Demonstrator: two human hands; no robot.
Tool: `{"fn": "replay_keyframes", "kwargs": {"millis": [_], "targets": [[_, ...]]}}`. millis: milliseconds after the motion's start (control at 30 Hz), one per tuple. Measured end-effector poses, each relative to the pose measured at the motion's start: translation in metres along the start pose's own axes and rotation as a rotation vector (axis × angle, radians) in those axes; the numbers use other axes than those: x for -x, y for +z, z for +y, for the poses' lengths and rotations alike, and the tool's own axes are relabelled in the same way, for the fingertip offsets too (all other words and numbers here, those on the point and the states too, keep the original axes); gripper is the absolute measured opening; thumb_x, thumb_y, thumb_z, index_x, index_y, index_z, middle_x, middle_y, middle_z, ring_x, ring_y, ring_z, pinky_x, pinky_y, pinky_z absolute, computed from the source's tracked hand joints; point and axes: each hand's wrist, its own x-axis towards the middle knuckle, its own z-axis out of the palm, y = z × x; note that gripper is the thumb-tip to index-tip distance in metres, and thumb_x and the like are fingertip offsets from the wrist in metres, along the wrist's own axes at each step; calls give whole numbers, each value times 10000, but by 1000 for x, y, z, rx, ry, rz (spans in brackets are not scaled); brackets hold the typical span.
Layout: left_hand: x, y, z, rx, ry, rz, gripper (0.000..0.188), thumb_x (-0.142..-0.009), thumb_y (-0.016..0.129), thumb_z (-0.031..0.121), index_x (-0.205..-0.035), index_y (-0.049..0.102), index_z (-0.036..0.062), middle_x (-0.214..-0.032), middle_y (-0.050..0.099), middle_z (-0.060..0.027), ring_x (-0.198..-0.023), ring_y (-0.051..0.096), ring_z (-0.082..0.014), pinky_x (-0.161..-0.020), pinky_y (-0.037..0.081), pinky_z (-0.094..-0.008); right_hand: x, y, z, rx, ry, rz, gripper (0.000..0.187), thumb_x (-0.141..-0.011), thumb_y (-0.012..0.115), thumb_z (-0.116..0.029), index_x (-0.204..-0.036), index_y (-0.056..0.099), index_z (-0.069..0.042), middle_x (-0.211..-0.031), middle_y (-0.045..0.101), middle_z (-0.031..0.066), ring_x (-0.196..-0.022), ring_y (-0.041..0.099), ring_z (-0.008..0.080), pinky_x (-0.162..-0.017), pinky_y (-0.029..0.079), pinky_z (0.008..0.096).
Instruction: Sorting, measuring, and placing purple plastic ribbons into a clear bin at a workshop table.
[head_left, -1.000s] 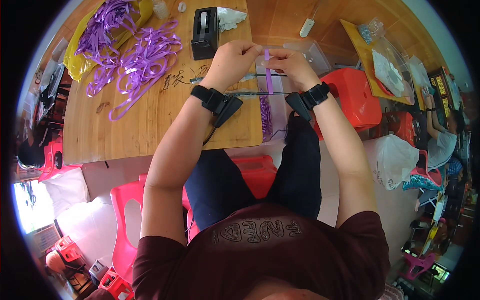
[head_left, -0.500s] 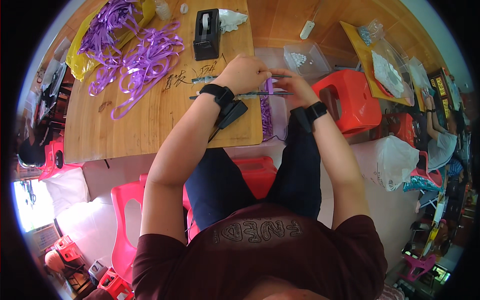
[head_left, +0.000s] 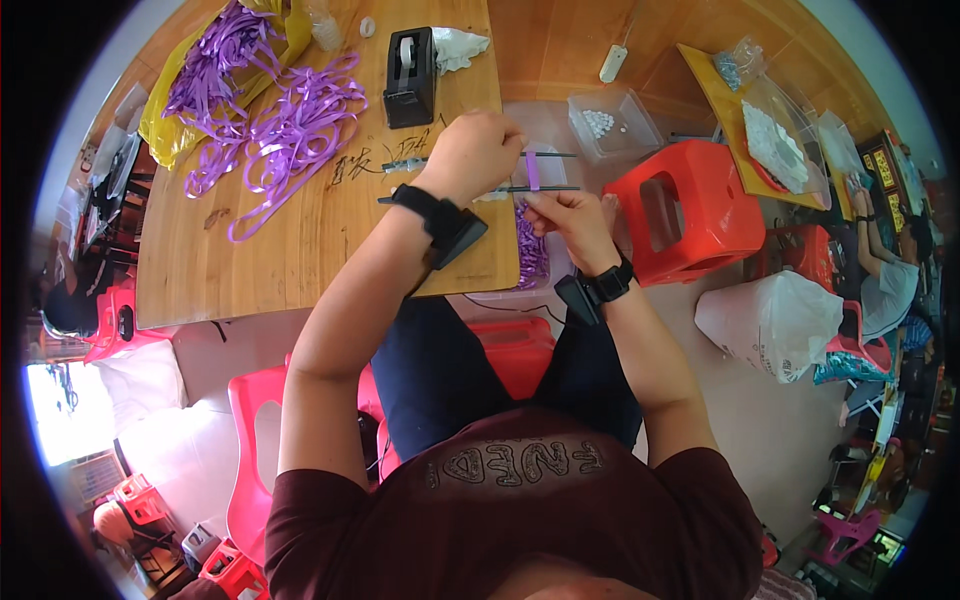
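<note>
Two thin dark rods [head_left: 555, 188] jut side by side past the table's right edge, and a short band of purple ribbon [head_left: 532, 171] spans them. My left hand [head_left: 472, 150] lies over the rods just left of that band, knuckles up, with its fingers curled; what they grip is hidden. Just below the nearer rod, by the ribbon's lower end, my right hand [head_left: 572, 220] is closed in a pinch. Whatever is between its fingertips is too small to make out. Clear tape [head_left: 404, 166] appears to lie over the far rod's left end. Both wrists wear black straps with small boxes.
Loose purple ribbon [head_left: 300, 120] spills from a yellow bag [head_left: 160, 135] on the wooden table [head_left: 320, 265]. A black tape dispenser [head_left: 410, 85] stands farther right. Below the rods, a clear bin holds purple pieces [head_left: 532, 250]. A red stool [head_left: 690, 215] and a clear box [head_left: 630, 140] stand right.
My right hand has come away from the far rod, toward me and slightly left, to below the nearer rod. My left hand has shifted slightly left, leaving the ribbon band in plain view.
</note>
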Motion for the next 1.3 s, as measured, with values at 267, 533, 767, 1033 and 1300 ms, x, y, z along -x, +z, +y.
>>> {"fn": "replay_keyframes", "kwargs": {"millis": [267, 533, 767, 1033, 1300], "targets": [[12, -18, 21, 527, -523, -678, 317, -980, 522, 297, -848, 629, 30, -626, 606, -63, -481, 551, -147, -400, 420, -303, 5, 9, 0, -112, -18, -10, 203, -936, 701, -217, -919, 719, -15, -797, 692, 36, -675, 614, 94, -645, 497, 223], [26, -13, 20, 805, -562, -697, 274, -1003, 513, 310, -880, 587, 77, -610, 547, -8, -440, 486, -71, -358, 379, -242, 14, 25, -86, 221, -77, -101, 268, -919, 699, -288, -846, 696, -31, -723, 654, 24, -590, 547, 74, -545, 426, 226], [28, -18, 18, 831, -506, -651, 286, -918, 521, 231, -770, 614, 4, -619, 585, -68, -461, 537, -132, -383, 436, -277, -122, 95, -129, 325, -97, -237, 273, -931, 693, -256, -1041, 690, -6, -907, 684, 6, -572, 475, 33, -473, 374, 198], [26, 4, -7, 812, -446, -691, 248, -874, 480, 117, -813, 655, -47, -644, 623, -115, -439, 557, -168, -398, 471, -312, -179, 139, -135, 405, 131, -87, 189, -857, 772, -184, -904, 671, -32, -814, 688, 48, -472, 355, 21, -385, 265, 208], [27, 8, -10, 883, -414, -681, 220, -950, 470, 152, -965, 614, -13, -658, 629, -99, -451, 567, -151, -393, 465, -292, -157, 147, -149, 137, 45, -162, 162, -908, 716, -183, -921, 647, -37, -806, 640, 15, -513, 384, 10, -413, 283, 175]]}}
